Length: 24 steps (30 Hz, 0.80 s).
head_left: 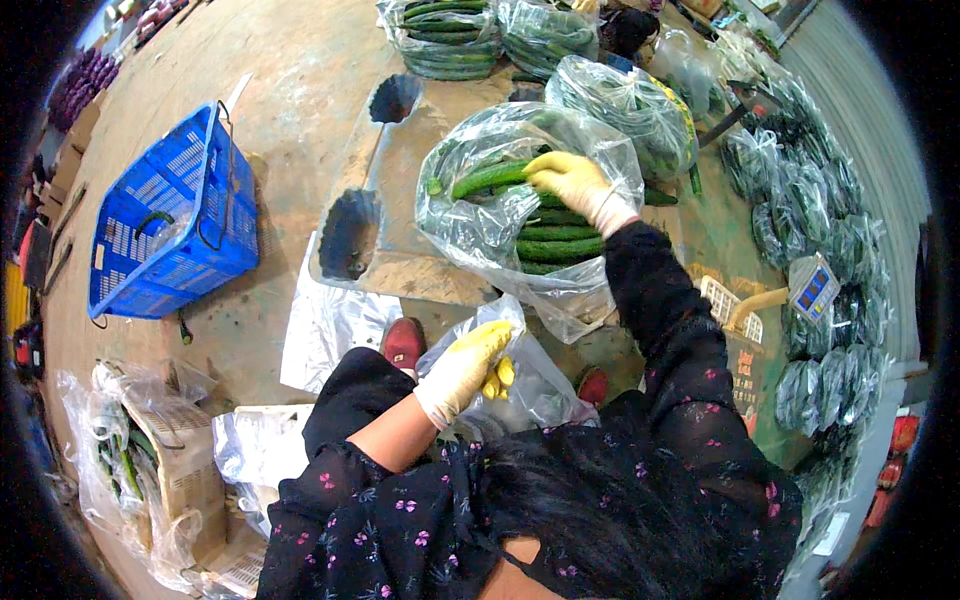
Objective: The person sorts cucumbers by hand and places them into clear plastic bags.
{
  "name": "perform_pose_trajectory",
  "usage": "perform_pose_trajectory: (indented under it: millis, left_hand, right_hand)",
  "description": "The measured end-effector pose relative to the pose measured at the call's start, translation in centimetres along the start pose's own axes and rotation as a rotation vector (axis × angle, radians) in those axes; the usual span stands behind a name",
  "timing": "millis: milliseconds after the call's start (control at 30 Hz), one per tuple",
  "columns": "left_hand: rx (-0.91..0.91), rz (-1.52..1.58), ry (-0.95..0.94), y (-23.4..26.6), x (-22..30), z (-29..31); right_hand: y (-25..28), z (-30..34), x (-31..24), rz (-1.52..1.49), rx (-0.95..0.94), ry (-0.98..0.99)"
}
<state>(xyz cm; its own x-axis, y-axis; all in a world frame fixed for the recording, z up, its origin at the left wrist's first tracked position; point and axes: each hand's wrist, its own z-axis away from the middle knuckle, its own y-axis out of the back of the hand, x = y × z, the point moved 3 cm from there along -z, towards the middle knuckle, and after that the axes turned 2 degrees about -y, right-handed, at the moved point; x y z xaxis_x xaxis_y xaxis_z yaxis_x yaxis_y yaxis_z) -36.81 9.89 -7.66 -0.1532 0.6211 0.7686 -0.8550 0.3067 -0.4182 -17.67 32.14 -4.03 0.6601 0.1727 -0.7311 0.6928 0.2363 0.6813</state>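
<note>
My right hand (pixel 575 185), in a pale yellow-coated glove, is closed round one end of a long green cucumber (pixel 490 180). The cucumber lies over the mouth of a clear plastic bag (pixel 455 230), where several more cucumbers (pixel 558 248) lie side by side. My left hand (pixel 465 372), gloved alike, is above my lap with its fingers curled. Beneath and beside it is a loose clear plastic sheet or bag (pixel 545 385); whether the fingers pinch it is hidden.
The open bag rests on a brown moulded block (pixel 430 265) with deep hollows. At left stands a blue crate (pixel 180 250). Filled cucumber bags (pixel 625 110) stand beyond, with more bags (pixel 810 220) stacked along the right. A scale display (pixel 815 290) is near my right arm; a bag-lined beige crate (pixel 185 470) sits lower left.
</note>
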Motion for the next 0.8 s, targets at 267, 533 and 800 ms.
perform_pose_trajectory:
  millis: [267, 533, 800]
  left_hand:
    - [-0.091, 0.039, -0.060, -0.5, 1.4, 0.3]
    - [-0.104, 0.088, -0.054, -0.3, 1.3, -0.1]
    - [-0.149, 0.156, -0.091, -0.1, 1.6, 0.1]
  right_hand:
    - [-0.5, -5.5, 7.4, 0.845, 0.076, -0.209]
    - [2.0, -2.8, 6.4, 0.615, 0.172, 0.004]
    - [11.8, 6.8, 0.6, -0.725, 0.413, 0.055]
